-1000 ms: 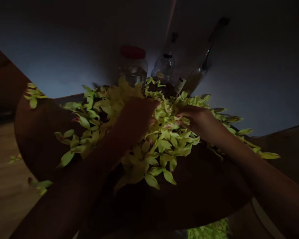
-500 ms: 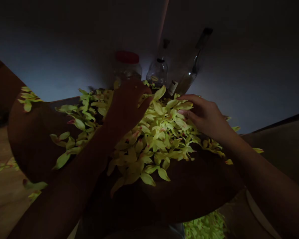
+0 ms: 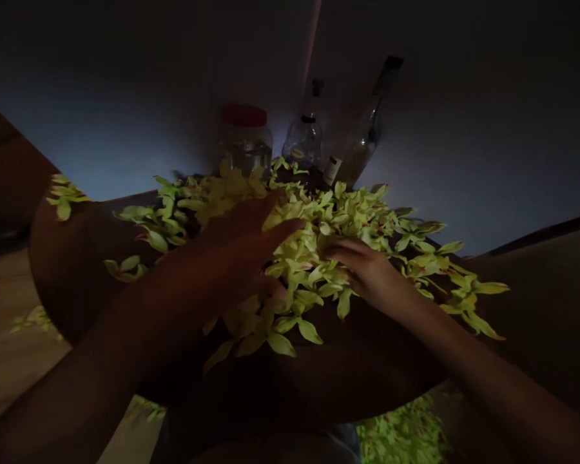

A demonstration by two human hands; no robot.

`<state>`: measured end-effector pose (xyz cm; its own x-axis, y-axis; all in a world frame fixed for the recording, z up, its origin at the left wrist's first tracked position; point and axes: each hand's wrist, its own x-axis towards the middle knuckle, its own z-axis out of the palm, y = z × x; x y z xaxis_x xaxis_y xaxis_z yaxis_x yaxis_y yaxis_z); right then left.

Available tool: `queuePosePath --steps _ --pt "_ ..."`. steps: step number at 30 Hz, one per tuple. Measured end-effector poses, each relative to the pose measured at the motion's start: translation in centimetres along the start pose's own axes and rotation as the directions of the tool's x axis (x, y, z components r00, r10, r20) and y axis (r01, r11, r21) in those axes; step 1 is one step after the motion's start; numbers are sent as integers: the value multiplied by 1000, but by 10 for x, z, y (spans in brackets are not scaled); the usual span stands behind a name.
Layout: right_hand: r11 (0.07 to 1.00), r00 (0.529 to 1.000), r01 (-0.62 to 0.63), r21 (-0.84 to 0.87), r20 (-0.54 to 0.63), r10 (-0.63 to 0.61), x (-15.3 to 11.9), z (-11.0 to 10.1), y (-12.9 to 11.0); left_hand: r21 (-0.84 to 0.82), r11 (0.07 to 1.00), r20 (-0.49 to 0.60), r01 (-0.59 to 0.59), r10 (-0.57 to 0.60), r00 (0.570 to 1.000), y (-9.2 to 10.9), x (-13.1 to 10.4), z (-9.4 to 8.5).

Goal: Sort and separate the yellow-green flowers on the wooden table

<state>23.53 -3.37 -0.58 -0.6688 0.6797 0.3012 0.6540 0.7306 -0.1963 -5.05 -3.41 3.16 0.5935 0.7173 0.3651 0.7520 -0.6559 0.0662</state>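
Flowers (image 3: 302,241) lie jar's (image 3: 245,143) near side, between our wide-spread left hand (image 3: 234,248) and curled right hand (image 3: 370,269); right's hold, we cannot tell.

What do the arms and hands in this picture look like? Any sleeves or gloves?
They're human: the left hand and right hand are gloveless, and both forearms are bare, with no sleeves in view. It's too dim to make out small jewellery.

The yellow label (image 3: 297,153) on the round bottle (image 3: 307,136) and white label (image 3: 332,169) on the tall bottle (image 3: 361,159) are unreadable.
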Motion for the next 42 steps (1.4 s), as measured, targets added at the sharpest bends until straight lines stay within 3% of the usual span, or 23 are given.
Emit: queuePosePath --steps 5,12,14,17,20,23,26,28,32,35,38,42 --pt "997 966 32 67 -257 -14 -11 -7 -3 39 998 164 -58 51 985 25 -17 19" --pt "962 842 -248 118 -464 274 -25 -20 -1 74 992 203 -98 81 976 22 -15 40" --pt "950 836 -255 182 -451 311 -27 -21 -1 82 985 134 -150 138 981 21 -18 40" --pt "973 897 -186 135 -380 224 -28 -25 -3 66 978 -3 -198 199 980 18 -21 36" --pt "978 925 -198 66 -318 208 -34 -27 -5 69 977 -92 -202 208 974 16 -21 29" --pt "964 950 -259 67 -164 267 -45 -25 -4 79 984 -169 -157 169 971 13 -19 20" --pt "978 979 -206 15 7 206 -57 -17 -5 19 993 -185 -118 119 975 15 -24 14" --pt "987 985 -158 -25 62 159 -61 -9 -7 -98 990 -156 -104 88 984 18 -31 15" --pt "995 995 -97 4 -9 97 -61 1 -12 -175 984 -172 -38 8 985 22 -48 25" --pt "997 993 -61 49 -93 66 -62 3 -15 -181 981 -207 -69 30 978 19 -54 31" --pt "992 984 -118 51 -131 123 -65 -1 -15 -121 986 -176 -114 92 980 15 -56 30" --pt "986 981 -161 31 -107 163 -68 -11 -17 -131 988 -136 -83 65 989 22 -58 21"
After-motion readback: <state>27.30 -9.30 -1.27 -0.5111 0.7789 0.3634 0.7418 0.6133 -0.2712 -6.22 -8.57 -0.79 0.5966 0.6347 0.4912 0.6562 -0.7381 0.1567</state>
